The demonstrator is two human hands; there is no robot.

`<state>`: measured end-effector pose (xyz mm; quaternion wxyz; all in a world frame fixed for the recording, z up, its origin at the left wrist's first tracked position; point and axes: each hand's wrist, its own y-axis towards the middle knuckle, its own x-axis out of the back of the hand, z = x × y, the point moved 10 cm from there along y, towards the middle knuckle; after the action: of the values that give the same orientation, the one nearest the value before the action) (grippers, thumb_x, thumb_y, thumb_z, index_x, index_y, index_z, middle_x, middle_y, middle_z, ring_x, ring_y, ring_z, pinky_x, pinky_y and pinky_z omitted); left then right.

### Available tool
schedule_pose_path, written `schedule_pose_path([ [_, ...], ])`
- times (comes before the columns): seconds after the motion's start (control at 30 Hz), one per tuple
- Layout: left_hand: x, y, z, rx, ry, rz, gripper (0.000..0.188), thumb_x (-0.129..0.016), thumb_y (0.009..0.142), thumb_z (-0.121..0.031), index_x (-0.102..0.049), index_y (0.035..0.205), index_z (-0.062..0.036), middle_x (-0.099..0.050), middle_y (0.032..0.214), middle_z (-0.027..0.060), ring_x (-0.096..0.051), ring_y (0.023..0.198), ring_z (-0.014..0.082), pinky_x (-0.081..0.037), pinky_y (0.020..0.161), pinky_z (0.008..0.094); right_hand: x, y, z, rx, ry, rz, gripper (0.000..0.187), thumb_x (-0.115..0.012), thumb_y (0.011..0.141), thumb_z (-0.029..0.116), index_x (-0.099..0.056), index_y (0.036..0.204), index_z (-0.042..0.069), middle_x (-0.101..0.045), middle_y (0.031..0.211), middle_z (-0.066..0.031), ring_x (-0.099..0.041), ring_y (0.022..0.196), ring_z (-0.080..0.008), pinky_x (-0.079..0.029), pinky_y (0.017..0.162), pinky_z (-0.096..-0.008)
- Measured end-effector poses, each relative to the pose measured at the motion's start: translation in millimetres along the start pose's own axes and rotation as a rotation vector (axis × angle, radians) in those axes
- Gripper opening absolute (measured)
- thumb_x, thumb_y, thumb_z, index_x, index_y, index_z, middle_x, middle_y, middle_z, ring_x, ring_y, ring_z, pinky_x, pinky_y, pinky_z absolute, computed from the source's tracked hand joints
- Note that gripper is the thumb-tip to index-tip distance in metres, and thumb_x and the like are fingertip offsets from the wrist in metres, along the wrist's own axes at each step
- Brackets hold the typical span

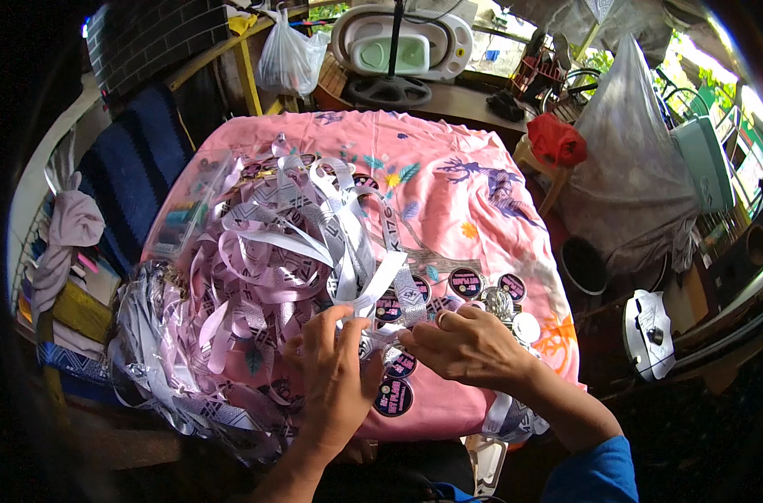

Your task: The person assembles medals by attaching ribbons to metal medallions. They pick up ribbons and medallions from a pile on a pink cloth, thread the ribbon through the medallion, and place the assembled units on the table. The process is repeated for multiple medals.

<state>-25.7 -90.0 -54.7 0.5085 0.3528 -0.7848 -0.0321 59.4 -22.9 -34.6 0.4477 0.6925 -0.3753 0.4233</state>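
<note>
My right hand (pixel 469 345) is closed, its thumb and fingers pinching a white-grey printed ribbon (pixel 387 332) over the table's near half. My left hand (pixel 335 373) is at the other end of that short stretch, fingers bent around the ribbon. Its exact grip is partly hidden. Round black medals (pixel 395 397) with pink print lie below and between the hands. Beyond my left hand spreads a big tangled heap of lilac and white printed ribbons (pixel 264 268). More round medals (pixel 465 283) and a small stack of silvery discs (pixel 499 303) rest past my right hand.
A pink flowered cloth (pixel 473 201) covers the table. Plastic-wrapped ribbons (pixel 159 352) hang over its left edge, near a clear plastic box (pixel 184 214). A blue chair back (pixel 138 159) stands left. To the right are a red bundle (pixel 557 141) and a large plastic-covered thing (pixel 624 168).
</note>
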Motion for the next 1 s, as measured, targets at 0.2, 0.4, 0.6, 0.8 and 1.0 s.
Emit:
schedule_pose_path([
  [0.2,3.1,-0.8,-0.1,-0.001,-0.01,-0.038,0.05,-0.058,0.09,-0.049,-0.058,0.109,-0.003,-0.053,0.113,0.0145,-0.054,0.107,0.0329,-0.038,0.091,0.046,-7.8,5.4,4.7,0.055,-0.032,0.038,0.023,-0.06,0.08,0.019,-0.066,0.099,0.007,-0.056,0.088,-0.0001,-0.056,0.077,-0.0129,-0.049,0.063,-0.0251],
  [0.4,3.1,0.4,1.2,-0.018,-0.012,-0.028,0.043,-0.06,0.089,-0.042,-0.059,0.11,-0.0038,-0.052,0.115,0.015,-0.052,0.108,0.0342,-0.039,0.091,0.0459,3.2,-0.9,-1.5,0.032,-0.031,-0.067,0.028,-0.06,0.08,0.022,-0.066,0.105,0.011,-0.058,0.095,0.0027,-0.054,0.08,-0.0115,-0.05,0.063,-0.0236],
  [0.6,0.7,18.8,1.2,-0.033,-0.058,0.006,0.031,-0.069,0.079,-0.015,-0.062,0.107,-0.0029,-0.052,0.118,0.0154,-0.049,0.113,0.0353,-0.038,0.094,0.0461,0.4,-4.1,-5.6,0.016,-0.05,0.001,0.03,-0.061,0.08,0.025,-0.065,0.108,0.013,-0.056,0.096,0.0049,-0.054,0.08,-0.0106,-0.047,0.064,-0.0227],
  [0.8,1.7,23.4,0.9,-0.013,-0.059,0.013,0.029,-0.07,0.078,-0.011,-0.064,0.106,-0.0038,-0.052,0.117,0.0149,-0.049,0.113,0.0351,-0.035,0.096,0.0458,-7.7,2.3,-9.3,-0.015,-0.011,-0.002,0.033,-0.067,0.079,0.022,-0.067,0.111,0.016,-0.054,0.094,0.0072,-0.047,0.069,-0.0098,-0.046,0.056,-0.023],
  [1.0,-1.1,21.7,2.9,-0.011,-0.009,0.036,0.027,-0.067,0.083,-0.02,-0.064,0.105,-0.0038,-0.052,0.117,0.0151,-0.05,0.112,0.035,-0.034,0.096,0.0458,-16.3,5.4,-11.2,-0.016,0.052,-0.038,0.033,-0.066,0.079,0.023,-0.066,0.111,0.015,-0.054,0.089,0.0046,-0.052,0.069,-0.0108,-0.047,0.057,-0.0247],
])
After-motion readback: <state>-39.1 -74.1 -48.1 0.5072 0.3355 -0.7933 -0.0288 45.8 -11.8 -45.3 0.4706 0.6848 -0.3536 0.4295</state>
